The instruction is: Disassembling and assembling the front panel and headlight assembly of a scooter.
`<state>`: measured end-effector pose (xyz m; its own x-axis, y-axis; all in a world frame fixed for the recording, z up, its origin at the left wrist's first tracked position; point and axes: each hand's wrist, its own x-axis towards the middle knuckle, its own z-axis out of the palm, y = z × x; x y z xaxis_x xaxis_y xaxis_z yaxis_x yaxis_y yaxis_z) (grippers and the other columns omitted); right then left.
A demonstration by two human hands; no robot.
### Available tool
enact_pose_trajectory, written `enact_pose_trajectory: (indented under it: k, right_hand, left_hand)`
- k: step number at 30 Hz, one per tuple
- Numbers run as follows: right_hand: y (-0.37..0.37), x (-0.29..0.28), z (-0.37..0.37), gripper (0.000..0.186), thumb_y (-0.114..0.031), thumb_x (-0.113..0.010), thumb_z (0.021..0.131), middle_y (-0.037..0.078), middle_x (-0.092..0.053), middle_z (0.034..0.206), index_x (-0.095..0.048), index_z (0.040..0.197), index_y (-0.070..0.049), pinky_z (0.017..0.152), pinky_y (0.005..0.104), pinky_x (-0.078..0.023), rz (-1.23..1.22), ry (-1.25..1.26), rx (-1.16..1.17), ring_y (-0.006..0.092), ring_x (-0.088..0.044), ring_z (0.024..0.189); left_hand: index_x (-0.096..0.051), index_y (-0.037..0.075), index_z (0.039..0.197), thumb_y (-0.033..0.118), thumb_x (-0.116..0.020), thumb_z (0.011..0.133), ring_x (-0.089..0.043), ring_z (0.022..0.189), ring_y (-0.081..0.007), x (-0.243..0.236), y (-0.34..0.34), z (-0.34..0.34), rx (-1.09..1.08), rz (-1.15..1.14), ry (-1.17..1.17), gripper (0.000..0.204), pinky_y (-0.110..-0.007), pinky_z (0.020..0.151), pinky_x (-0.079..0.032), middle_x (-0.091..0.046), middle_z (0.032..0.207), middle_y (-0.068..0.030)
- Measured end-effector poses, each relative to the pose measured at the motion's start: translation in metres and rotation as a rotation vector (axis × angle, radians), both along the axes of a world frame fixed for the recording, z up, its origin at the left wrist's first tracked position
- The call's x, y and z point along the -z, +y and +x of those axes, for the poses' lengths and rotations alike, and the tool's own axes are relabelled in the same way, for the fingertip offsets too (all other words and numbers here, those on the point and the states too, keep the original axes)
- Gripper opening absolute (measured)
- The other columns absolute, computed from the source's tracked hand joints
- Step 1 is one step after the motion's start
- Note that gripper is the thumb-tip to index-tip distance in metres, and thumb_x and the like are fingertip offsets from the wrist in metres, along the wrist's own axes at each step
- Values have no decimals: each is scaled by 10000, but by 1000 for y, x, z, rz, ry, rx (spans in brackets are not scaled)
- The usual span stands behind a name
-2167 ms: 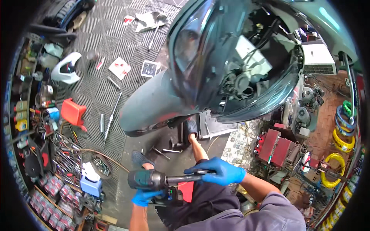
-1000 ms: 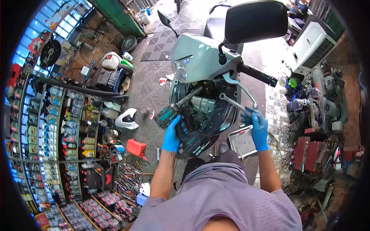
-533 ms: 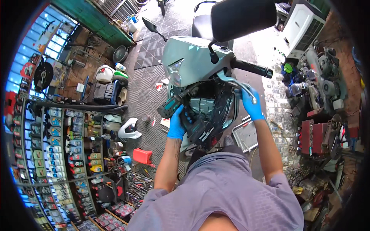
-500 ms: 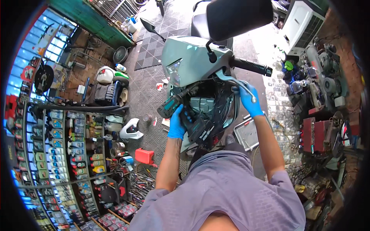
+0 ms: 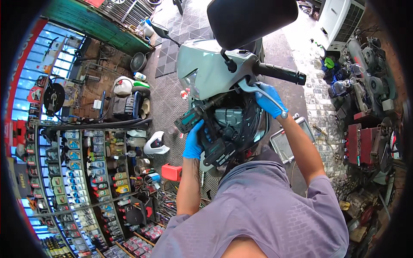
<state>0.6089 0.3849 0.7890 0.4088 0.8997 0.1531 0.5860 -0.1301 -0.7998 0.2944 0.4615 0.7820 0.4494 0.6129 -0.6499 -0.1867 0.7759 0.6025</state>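
Observation:
My blue-gloved left hand [image 5: 194, 143] is wrapped round the grip of a teal and black cordless drill [image 5: 189, 119]. Its nose points up and right toward the opened front of a grey-green scooter [image 5: 211, 69], and its black battery hangs at the lower right. My right hand [image 5: 269, 101], also gloved in blue, reaches in beneath the silver brake lever [image 5: 254, 88] beside the opening. The lever and the scooter's front partly cover its fingertips, so whatever they touch is hidden. A black handlebar grip [image 5: 282, 73] sticks out above that hand.
A large black mirror [image 5: 254, 21] juts over the scooter. On the left floor lie a white body panel [image 5: 156, 143] and a red box [image 5: 171, 172], near shelves of bottles [image 5: 75, 167]. A grey tray [image 5: 282, 148] lies right of the scooter; a red tool cabinet [image 5: 360, 144] stands farther right.
My right hand has moved left and inward, from beside the brake lever's end to underneath the lever. My left hand keeps its hold on the drill. The whole view has shifted slightly.

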Motion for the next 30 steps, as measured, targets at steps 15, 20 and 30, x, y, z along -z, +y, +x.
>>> enact_pose_trajectory:
  k: [15, 20, 30]
  right_hand:
    - [-1, 8, -11, 227, -63, -516, 843, 242, -655, 939, -651, 1017, -10, 777, 441, -527, 135, -49, 67, 427, -627, 905]
    - [6, 8, -15, 148, -88, -530, 870, 239, -644, 854, -648, 929, -21, 716, 465, -516, 242, -132, 26, 432, -623, 828]
    - [10, 12, 9, 143, -81, -548, 834, 228, -643, 839, -640, 921, -16, 693, 440, -525, 163, -88, -155, 420, -632, 822]
  left_hand:
    - [-585, 154, 885, 314, -611, 913, -498, 560, -155, 7, -10, 15, -77, -94, -60, 165, -303, 528, -402, -526, 668, 18]
    - [-590, 155, 896, 294, -612, 915, -506, 563, -152, 11, -9, 17, -77, -36, -56, 143, -305, 522, -405, -531, 669, 18]
    - [-613, 143, 907, 241, -629, 907, -527, 549, -144, 11, -3, 12, -82, -49, -59, 99, -301, 500, -413, -553, 662, 8]
